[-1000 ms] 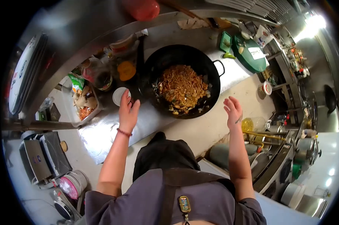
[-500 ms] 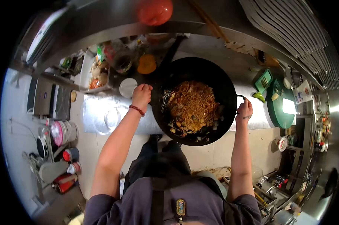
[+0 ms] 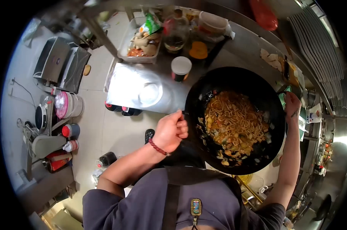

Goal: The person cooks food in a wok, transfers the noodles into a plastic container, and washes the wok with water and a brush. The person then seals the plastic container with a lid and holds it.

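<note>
Stainless-steel worktop [image 3: 125,88] is gleaming under bright light. Deep round black metal wok [image 3: 240,78] is sitting between both hands, before torso in purple-grey shirt [image 3: 141,191], overlapping worktop's front edge. Bare left hand [image 3: 170,130] is clenching wok at left rim; bare right hand [image 3: 292,105] is grasping right rim, fingers partly hiding handholds. Steady handling is calling for level rim, matched force from both sides, elbows close in. Glossy brown noodles [image 3: 236,122] are lying heaped in bowl, pale chopped bits scattering around them on dark wall.
</note>
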{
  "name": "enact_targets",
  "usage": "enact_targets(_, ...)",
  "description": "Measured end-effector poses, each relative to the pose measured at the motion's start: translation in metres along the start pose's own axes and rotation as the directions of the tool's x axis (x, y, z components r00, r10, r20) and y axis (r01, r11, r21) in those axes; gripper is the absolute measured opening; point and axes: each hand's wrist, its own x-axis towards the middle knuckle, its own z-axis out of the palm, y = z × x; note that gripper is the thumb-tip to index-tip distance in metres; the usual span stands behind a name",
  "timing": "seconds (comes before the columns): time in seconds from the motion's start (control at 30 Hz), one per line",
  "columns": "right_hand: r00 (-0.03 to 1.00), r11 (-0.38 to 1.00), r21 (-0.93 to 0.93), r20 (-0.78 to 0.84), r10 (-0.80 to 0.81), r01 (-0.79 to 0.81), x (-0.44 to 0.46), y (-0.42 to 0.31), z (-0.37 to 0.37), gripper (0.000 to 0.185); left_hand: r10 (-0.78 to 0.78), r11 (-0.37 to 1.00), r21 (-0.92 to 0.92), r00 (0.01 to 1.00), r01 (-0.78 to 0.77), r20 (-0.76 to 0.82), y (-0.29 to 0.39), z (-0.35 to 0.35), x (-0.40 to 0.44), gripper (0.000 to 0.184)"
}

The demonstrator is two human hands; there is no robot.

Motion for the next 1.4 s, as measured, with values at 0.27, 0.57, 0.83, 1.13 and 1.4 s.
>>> enact_targets(0.27, 0.998, 0.997, -0.032, 0.002, 0.066, -0.066, -0.119, -0.099, 0.11, 0.023, -0.054, 0.995, -0.078, 0.992, 0.063, 0.11, 0.131, -0.128, -0.109, 0.025)
enact_targets(0.57, 0.977, 0.877, -0.433, 0.046, -0.209, 0.208, -0.158, -0.206, 0.193, 0.023, -0.093, 0.98, -0.171, 0.995, 0.099, 0.044, 0.205, -0.227, -0.144, 0.027)
enact_targets(0.83, 0.964, 0.799, -0.54, 0.14, -0.226, 0.266, -0.177, -0.256, 0.239, 0.024, -0.148, 0.95, -0.28, 0.989, 0.139, -0.011, 0.214, -0.281, -0.147, 0.027)
enact_targets(1.13, 0.958, 0.715, -0.637, 0.168, -0.234, 0.286, -0.186, -0.294, 0.262, 0.025, -0.141, 0.944, -0.304, 0.99, 0.13, -0.017, 0.218, -0.304, -0.137, 0.027)
enact_targets(1.4, 0.939, 0.7, -0.627, 0.238, -0.248, 0.343, -0.176, -0.317, 0.277, 0.027, -0.178, 0.912, -0.375, 0.984, 0.169, 0.01, 0.215, -0.313, -0.118, 0.028)
